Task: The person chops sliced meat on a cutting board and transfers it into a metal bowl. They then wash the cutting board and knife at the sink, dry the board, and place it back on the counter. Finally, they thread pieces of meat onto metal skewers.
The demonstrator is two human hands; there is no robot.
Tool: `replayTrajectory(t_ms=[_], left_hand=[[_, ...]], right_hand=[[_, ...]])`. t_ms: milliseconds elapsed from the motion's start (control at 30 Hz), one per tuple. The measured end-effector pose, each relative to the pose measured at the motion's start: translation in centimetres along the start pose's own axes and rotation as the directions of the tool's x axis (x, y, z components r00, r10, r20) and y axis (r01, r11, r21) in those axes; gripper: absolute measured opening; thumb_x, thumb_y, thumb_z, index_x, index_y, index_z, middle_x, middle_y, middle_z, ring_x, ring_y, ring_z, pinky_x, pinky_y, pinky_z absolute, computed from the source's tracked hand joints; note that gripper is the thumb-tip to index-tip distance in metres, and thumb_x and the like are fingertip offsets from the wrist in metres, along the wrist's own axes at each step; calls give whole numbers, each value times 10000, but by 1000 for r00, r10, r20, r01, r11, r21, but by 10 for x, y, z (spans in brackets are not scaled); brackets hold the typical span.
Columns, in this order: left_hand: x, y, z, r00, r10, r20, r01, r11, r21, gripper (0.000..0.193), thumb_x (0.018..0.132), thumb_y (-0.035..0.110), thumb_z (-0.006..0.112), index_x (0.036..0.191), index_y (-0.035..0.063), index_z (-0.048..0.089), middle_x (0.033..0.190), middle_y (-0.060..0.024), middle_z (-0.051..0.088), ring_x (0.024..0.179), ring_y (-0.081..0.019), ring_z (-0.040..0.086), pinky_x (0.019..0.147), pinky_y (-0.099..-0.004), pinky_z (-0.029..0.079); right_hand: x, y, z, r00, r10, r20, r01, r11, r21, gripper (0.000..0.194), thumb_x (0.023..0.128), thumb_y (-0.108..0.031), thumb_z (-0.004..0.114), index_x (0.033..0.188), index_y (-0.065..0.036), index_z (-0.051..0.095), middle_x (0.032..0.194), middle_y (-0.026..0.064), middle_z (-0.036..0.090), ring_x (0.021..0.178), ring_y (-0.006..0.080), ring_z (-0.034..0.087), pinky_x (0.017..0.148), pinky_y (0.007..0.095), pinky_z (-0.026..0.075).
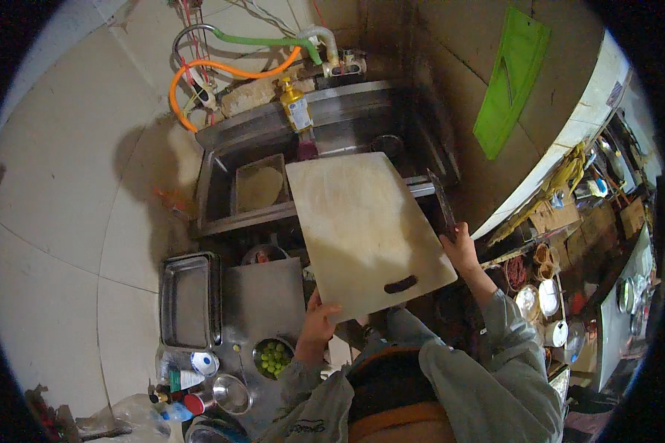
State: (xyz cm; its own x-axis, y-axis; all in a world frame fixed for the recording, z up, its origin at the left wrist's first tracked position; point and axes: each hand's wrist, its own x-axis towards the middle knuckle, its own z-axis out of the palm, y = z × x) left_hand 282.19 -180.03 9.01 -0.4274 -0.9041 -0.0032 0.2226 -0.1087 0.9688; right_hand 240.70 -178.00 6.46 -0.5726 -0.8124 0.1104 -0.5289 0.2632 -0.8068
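Observation:
A large pale cutting board [366, 227] with a slot handle is held up over the front edge of the steel sink [244, 219]. My left hand [318, 324] grips the board's near left corner, thumb on its upper face. At the board's right edge, my right hand [461, 249] is closed around the handle of a knife [442, 196], whose blade points away from me; whether these fingers also bear the board I cannot tell. In the sink's left basin lies a rectangular tray [260, 185] with something pale and round in it. A yellow pump bottle [296, 105] stands on the sink between the basins.
Left of me, a steel worktop [266, 288] holds stacked metal trays [187, 302], a bowl of green fruit [274, 357], an empty-looking metal bowl [231, 394] and several containers. Orange [174, 94] and green hoses [255, 40] hang behind the sink. Bowls and jars [548, 296] stand at right.

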Motion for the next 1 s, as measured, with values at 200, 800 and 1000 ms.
replayTrajectory(t_ms=[200,800,1000], left_hand=[[72,-31,-9,986,155,57,-156,987,29,470,860,-12,619,1316,96,586,1434,-142,504,1323,-332,494,1070,-464,438],[439,-42,3,859,-447,251,449,892,51,575,901,135,711,1418,36,478,1263,-58,604,1085,-175,577,935,-345,475],[494,-126,-60,812,-545,208,507,836,210,577,843,149,785,1351,10,551,1173,-65,658,1011,-165,609,876,-344,502]], right_hand=[[83,24,42,974,226,-1,-223,963,152,440,916,-212,698,1212,-12,441,931,103,598,771,175,573,679,343,489],[374,103,167,927,120,-354,-120,993,22,721,935,-317,660,1477,-25,285,1090,281,655,959,439,647,821,484,531],[398,122,217,903,201,-379,-181,979,88,548,942,-219,624,1392,-19,382,1106,177,623,988,307,601,848,427,468]])
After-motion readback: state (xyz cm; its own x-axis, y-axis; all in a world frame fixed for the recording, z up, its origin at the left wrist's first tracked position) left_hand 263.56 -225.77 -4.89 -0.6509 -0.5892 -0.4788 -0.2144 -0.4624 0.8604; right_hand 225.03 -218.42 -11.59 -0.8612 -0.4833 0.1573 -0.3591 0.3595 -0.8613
